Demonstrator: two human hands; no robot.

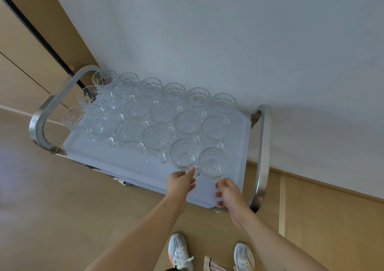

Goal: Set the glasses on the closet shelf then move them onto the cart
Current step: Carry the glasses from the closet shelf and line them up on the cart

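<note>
Left hand pinches handle of near-row glass; right hand pinches handle of neighbouring glass at near right of cart. Handles face near, likely for easy grabbing. Farther: remaining glasses in rows against wall. No readable labels.
</note>
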